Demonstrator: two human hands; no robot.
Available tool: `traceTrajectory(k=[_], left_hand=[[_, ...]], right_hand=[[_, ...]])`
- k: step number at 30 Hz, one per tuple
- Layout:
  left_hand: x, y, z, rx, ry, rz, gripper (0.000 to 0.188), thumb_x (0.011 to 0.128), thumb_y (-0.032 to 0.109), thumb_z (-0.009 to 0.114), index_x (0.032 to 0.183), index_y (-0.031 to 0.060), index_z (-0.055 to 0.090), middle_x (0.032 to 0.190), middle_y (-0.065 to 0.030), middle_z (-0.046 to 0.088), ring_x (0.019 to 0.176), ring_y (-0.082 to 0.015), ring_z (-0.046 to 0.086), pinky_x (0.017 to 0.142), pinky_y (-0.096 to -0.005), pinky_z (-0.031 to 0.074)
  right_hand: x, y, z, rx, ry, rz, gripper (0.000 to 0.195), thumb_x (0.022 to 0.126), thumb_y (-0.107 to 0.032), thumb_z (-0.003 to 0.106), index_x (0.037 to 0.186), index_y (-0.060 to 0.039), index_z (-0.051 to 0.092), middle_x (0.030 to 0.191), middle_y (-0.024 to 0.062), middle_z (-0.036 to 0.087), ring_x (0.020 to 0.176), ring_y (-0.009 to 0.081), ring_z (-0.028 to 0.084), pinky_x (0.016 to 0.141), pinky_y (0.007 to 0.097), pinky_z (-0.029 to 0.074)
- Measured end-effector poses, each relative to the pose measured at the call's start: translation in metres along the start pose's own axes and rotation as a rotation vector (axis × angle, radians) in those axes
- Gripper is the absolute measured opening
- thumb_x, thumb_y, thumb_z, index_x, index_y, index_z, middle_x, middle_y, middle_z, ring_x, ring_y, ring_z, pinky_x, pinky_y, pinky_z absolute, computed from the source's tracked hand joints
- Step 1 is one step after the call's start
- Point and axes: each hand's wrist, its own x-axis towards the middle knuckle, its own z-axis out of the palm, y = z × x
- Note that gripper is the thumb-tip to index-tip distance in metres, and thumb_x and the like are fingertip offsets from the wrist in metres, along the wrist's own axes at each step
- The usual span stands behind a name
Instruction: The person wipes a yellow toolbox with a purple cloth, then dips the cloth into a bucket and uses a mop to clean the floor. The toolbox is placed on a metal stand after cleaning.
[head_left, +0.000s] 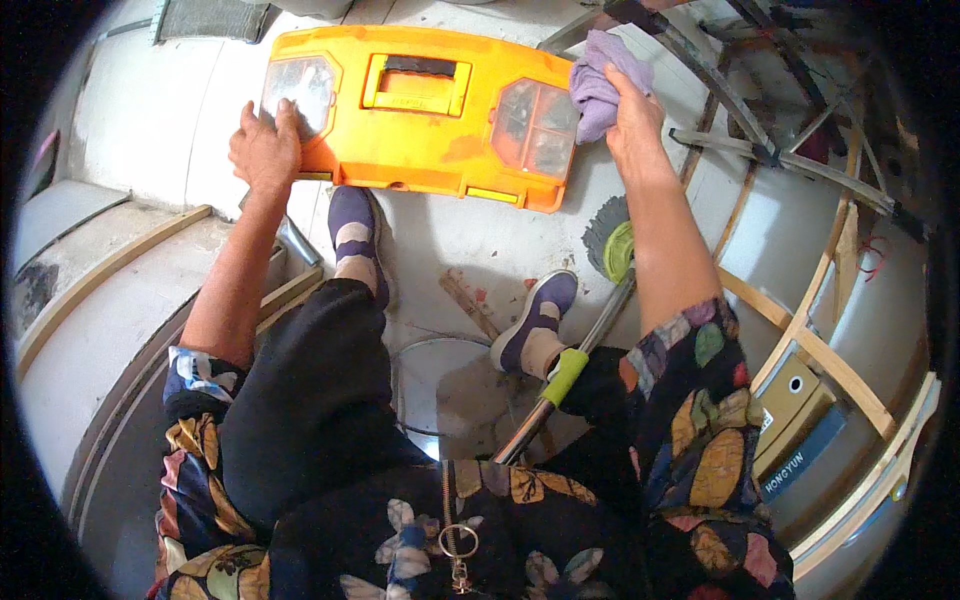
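An orange plastic toolbox (442, 146) lies before me, its lid facing up, with a black-gripped yellow carry handle (417, 84) folded down in the middle. Clear-covered compartments sit in both ends of the lid; small parts show dimly inside. My left hand (266, 146) holds the toolbox by its left end, the thumb over the lid. In my right hand (634, 112) is a bunched purple cloth (600, 79), pressed against the box's right edge. The fingers behind the cloth are hidden.
A mop (600, 330) with a grey head stands between my right arm and leg. A round lid or disc (427, 367) lies between my feet. Wooden battens (750, 300) and a metal frame (735, 97) fill the right side, with cardboard boxes (795, 405) below. Another batten (112, 281) runs along the left.
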Motion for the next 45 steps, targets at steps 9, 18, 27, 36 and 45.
traceTrajectory(k=[9,18,27,36,45], left_hand=[[-0.021,0.028,0.012,0.120,0.137,0.316,0.067,0.100,0.064,0.045,0.155,0.0272,0.040,0.156,-0.0270,0.034,0.147,-0.0427,0.028,0.118,-0.0589,0.018],[-0.022,0.033,0.016,0.148,0.152,0.320,0.066,0.100,0.064,0.044,0.154,0.0267,0.042,0.156,-0.0276,0.034,0.145,-0.0429,0.030,0.116,-0.0580,0.020],[-0.021,0.026,0.019,0.116,0.192,0.329,0.067,0.097,0.066,0.046,0.154,0.0304,0.041,0.155,-0.0274,0.034,0.142,-0.0452,0.033,0.115,-0.0598,0.023],[-0.019,0.022,0.027,0.166,0.192,0.324,0.067,0.097,0.066,0.046,0.153,0.0302,0.042,0.155,-0.0274,0.035,0.142,-0.0454,0.032,0.115,-0.0593,0.023],[-0.017,0.020,0.024,0.173,0.192,0.334,0.066,0.098,0.065,0.045,0.153,0.0309,0.041,0.155,-0.0286,0.034,0.141,-0.0461,0.034,0.114,-0.0601,0.023]], right_hand=[[-0.162,0.028,-0.041,0.040,0.198,0.078,0.048,0.085,-0.024,0.080,0.122,0.0036,0.065,0.117,0.0114,0.068,0.104,0.0205,0.066,0.091,0.0368,0.053],[-0.175,0.088,-0.064,-0.313,0.206,0.139,0.052,0.076,0.000,0.062,0.128,0.0006,0.056,0.120,0.0126,0.063,0.107,0.0256,0.062,0.094,0.0365,0.050],[-0.174,0.101,-0.046,-0.754,0.117,-0.054,0.086,0.076,-0.037,0.091,0.131,0.0093,0.045,0.122,0.0218,0.060,0.112,0.0322,0.061,0.102,0.0419,0.047],[-0.130,0.084,-0.077,-0.954,-0.189,-0.018,0.064,0.071,-0.040,0.091,0.112,0.0040,0.069,0.111,0.0224,0.072,0.102,0.0334,0.070,0.093,0.0418,0.053],[-0.118,0.081,-0.098,-0.901,-0.372,-0.092,0.038,0.078,-0.021,0.080,0.107,0.0025,0.072,0.100,0.0138,0.076,0.092,0.0230,0.072,0.085,0.0380,0.056]])
